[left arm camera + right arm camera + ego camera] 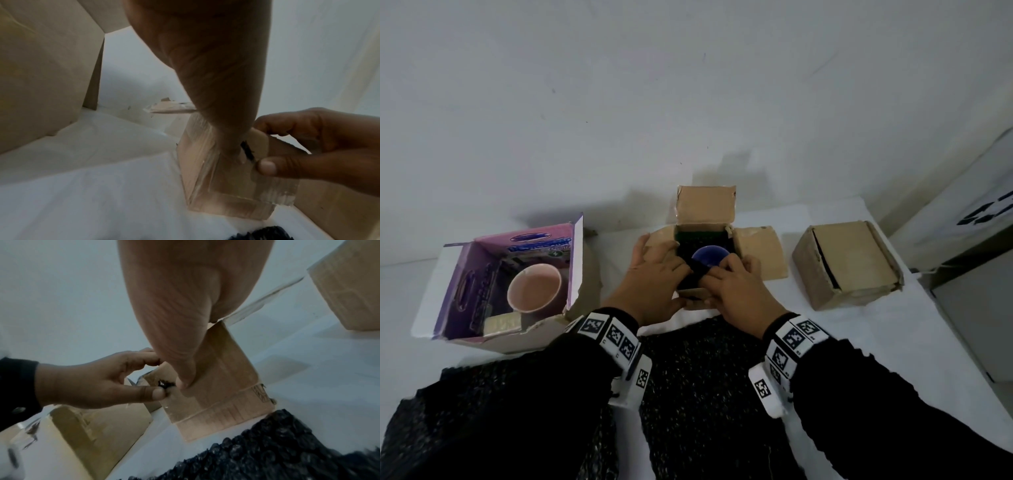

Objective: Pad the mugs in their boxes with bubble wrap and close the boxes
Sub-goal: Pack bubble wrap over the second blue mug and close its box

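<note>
Both hands work at the near edge of the middle box [703,236], a brown carton that stands open on the white worktop [859,342] with its far flap upright and its side flaps spread flat. Inside sits a blue mug [709,257], mouth up, with black bubble wrap [688,270] packed around it.

The left hand [654,284] lies over the box's near left corner, fingers curled down onto the wrap and thumb along the front wall. The right wrist view shows its thumb [156,394] and forefinger pinching a small tuft of black wrap at the top of the front wall. The right hand [736,291] covers the near right corner, fingers bent over the rim onto the wrap beside the mug; its thumb presses against the outside of the front wall, as the left wrist view shows [267,167]. Whether it truly grips the wrap I cannot tell, since the fingertips are hidden inside the box.

To the left stands a purple box [482,274], open, with a pink mug [534,291] upright in it and a small pale block beside the mug. To the right, well apart, a third brown box [849,263] lies with its flaps folded shut. A large sheet of black bubble wrap [705,377] is spread on the worktop near the person, under the dark sleeves.
</note>
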Motion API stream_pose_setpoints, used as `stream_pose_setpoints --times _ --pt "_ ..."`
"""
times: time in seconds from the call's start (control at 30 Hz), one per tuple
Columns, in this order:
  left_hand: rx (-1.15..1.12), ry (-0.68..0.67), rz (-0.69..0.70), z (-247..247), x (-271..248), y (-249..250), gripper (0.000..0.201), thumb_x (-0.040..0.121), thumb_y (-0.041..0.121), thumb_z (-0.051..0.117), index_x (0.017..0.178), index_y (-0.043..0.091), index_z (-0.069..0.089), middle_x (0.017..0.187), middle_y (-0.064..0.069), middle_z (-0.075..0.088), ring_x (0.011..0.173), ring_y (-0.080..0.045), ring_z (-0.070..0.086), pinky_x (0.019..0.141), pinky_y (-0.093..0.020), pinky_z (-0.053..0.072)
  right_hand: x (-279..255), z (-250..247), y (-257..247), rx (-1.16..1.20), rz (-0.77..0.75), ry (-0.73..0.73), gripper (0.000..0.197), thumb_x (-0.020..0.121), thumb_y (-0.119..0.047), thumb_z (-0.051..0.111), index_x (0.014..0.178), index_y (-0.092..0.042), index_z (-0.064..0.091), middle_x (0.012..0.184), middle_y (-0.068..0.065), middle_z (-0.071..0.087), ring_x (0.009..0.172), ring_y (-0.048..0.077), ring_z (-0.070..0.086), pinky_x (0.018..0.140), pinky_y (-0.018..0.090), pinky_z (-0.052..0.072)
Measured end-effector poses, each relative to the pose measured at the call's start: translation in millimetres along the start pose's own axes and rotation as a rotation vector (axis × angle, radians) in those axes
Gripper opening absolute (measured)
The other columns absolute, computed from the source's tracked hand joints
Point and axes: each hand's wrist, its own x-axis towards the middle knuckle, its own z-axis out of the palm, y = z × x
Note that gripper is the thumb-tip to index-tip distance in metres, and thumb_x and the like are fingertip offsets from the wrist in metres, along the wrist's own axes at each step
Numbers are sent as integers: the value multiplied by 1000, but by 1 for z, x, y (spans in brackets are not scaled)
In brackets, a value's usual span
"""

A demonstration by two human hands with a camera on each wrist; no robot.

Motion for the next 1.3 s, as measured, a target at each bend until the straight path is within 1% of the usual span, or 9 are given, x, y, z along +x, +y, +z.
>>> stream_pose_setpoints --times 0.1,0.2,0.3,0.43,0.57,0.73,0.97,1.13,1.3 --pt "-33 17 2 1 1 -2 37 74 52 59 96 24 63 109 4 66 127 -28 48 109 -62 9 -2 -1 -4 -40 1 -27 23 75 -22 66 96 -24 58 89 -5 64 104 29 51 81 41 22" --pt "-41 -29 19 1 4 -3 36 74 52 64 98 26 69 121 6 60 134 -26 40 111 -61 8 1 -8 -8 -37 16 -107 33 74 -13 67 104 -20 56 96 4 64 110 31 50 82 42 23" --pt "-74 -38 37 4 5 -6 34 77 53 62 97 26 70 132 8 57 140 -23 33 112 -60 10 6 -13 -3 118 119 -111 33 77 -25 69 106 -26 55 105 -4 57 111 22 46 82 34 20" --pt "-143 7 67 10 5 -7 33 76 43 67 102 22 65 115 4 64 120 -22 53 110 -52 20 12 -14 3 135 172 -130 50 77 -34 69 123 -30 52 124 -8 53 116 20 40 82 32 20" --pt "-212 101 67 13 1 -5 26 81 40 60 101 25 60 103 5 63 102 -20 58 107 -44 28 4 -8 1 90 74 -107 28 82 -29 62 110 -28 63 108 -8 62 108 23 47 83 37 22" --pt "-123 57 89 13 0 -7 21 79 45 60 90 30 71 99 12 67 113 -17 57 109 -56 19 -2 -7 5 41 31 -58 22 83 -34 58 104 -27 56 93 -8 60 104 23 46 82 39 23" --pt "-19 10 -15 11 -3 5 13 74 47 74 79 35 72 103 13 60 121 -21 47 108 -59 6 2 -9 0 -182 -43 -84 40 83 -45 39 99 -21 67 99 -2 63 100 27 48 76 40 28" --pt "51 17 -41 8 -1 6 15 72 43 76 85 37 74 92 17 64 123 -24 51 110 -62 2 0 -17 -6 -148 20 -36 40 76 -40 39 104 -23 62 83 -4 63 95 25 49 75 38 22" --pt "65 10 -16 4 2 10 13 68 37 79 79 32 74 81 14 67 116 -23 58 112 -63 11 1 -21 -7 -125 43 -86 39 77 -40 34 99 -21 61 85 3 66 102 29 54 80 40 20"
